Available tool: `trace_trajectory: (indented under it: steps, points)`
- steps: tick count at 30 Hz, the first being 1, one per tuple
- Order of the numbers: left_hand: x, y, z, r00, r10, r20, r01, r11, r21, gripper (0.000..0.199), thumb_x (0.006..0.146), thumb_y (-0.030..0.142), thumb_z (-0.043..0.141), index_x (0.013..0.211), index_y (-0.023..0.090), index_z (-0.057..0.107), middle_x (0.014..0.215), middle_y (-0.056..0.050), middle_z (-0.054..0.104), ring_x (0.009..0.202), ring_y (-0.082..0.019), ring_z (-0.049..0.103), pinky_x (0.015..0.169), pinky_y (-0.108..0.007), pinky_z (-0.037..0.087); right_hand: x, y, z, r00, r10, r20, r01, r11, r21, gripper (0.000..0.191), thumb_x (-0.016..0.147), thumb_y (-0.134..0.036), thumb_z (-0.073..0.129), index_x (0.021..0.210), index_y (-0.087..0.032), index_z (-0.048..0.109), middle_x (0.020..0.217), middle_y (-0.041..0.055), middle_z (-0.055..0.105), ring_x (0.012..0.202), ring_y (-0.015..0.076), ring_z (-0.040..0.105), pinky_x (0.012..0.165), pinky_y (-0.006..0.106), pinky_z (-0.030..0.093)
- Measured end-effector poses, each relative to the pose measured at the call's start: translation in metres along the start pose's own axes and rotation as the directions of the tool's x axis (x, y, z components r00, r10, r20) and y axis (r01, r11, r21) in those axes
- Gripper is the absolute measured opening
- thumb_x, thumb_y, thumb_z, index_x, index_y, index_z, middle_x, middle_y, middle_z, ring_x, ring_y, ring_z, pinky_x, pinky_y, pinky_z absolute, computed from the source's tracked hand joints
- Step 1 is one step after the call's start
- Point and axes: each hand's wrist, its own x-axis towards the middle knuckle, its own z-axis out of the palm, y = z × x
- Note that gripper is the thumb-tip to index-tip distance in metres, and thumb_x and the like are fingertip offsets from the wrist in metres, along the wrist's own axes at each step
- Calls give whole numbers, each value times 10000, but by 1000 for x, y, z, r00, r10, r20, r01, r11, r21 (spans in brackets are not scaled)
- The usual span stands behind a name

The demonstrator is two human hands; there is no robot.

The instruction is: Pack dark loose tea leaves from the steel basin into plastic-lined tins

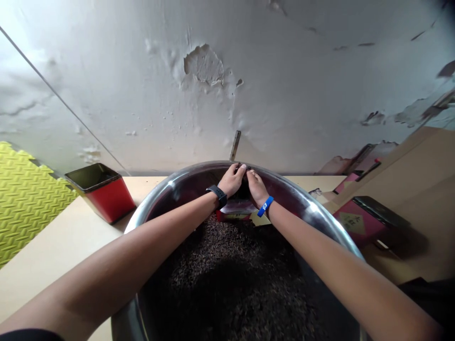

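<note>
A large shiny metal basin (149, 203) holds a heap of dark loose bits (227, 251) that look like dried leaves. My left hand (232, 180), with a black band at the wrist, is at the far inner side of the basin. Beside it, nearly touching, is my right hand (256, 185), with a blue wristband. The fingers of both hands are curled together around a small amount of dark bits. Just below the hands, a red container (234, 216) with a yellow label stands partly in the heap, its opening mostly hidden by them.
An open red tin (112, 199) stands on the pale table (53, 246) left of the basin. Another red container with a yellow label (355, 220) is at the right. Behind is a peeling wall (249, 85); yellow foam matting (28, 199) lies at the far left.
</note>
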Motion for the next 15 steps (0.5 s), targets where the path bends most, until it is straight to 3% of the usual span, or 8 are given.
trace_trajectory:
  steps: [4, 8, 15]
  points:
    - [3, 5, -9, 999, 6, 40, -7, 1000, 19, 371, 834, 360, 419, 1055, 93, 549, 1017, -108, 599, 934, -165, 538, 842, -261, 390, -1, -2, -1, 999, -33, 36, 31, 999, 43, 349, 767, -429, 445, 979, -176, 557, 1062, 43, 594, 1038, 157, 508, 919, 302, 360]
    - [6, 7, -18, 999, -5, 47, 2, 998, 62, 349, 818, 355, 426, 1001, 104, 585, 987, -101, 613, 882, -169, 551, 806, -280, 408, -2, -10, -6, 999, 30, 40, -32, 998, 62, 377, 757, -461, 445, 968, -172, 560, 1028, 51, 605, 977, 160, 535, 846, 295, 402]
    - [9, 6, -23, 998, -34, 57, 28, 994, 102, 238, 757, 226, 454, 904, 106, 599, 839, -70, 627, 720, -126, 553, 647, -225, 428, -5, -25, -10, 993, 104, 54, -109, 989, 98, 304, 727, -414, 477, 884, -169, 566, 814, 24, 616, 776, 138, 561, 709, 270, 421]
